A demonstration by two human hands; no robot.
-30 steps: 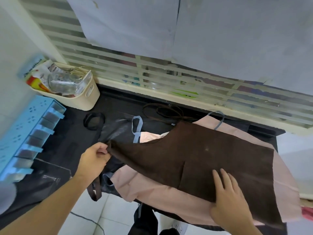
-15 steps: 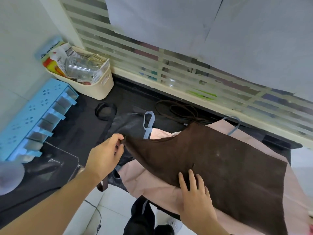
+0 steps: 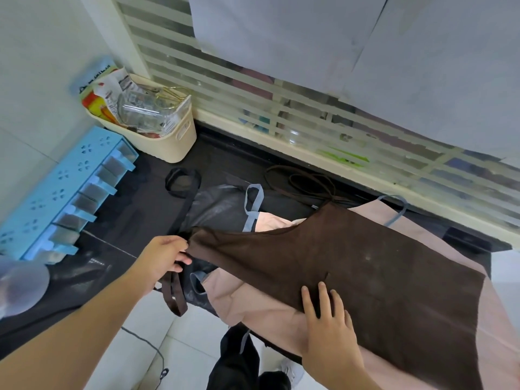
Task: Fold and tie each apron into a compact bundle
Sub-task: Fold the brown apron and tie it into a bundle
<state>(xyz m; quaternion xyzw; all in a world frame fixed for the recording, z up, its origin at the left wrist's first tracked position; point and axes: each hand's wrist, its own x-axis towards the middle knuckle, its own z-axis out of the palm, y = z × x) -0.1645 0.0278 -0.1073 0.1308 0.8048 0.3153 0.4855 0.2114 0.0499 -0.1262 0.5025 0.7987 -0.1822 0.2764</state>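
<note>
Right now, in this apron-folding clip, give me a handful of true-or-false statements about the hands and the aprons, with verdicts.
1. The left hand grips a corner of the brown apron. True.
2. The right hand is curled into a fist, clear of the cloth. False: its fingers lie straight and flat on the brown apron's near edge.
3. The brown apron lies on top of a pink apron. True.
4. The brown apron is already tied into a bundle. False: it is spread out, its brown ties loose on the black counter.
5. The cream basket stands on the pink apron. False: it stands on the counter by the wall, apart from the aprons.
</note>
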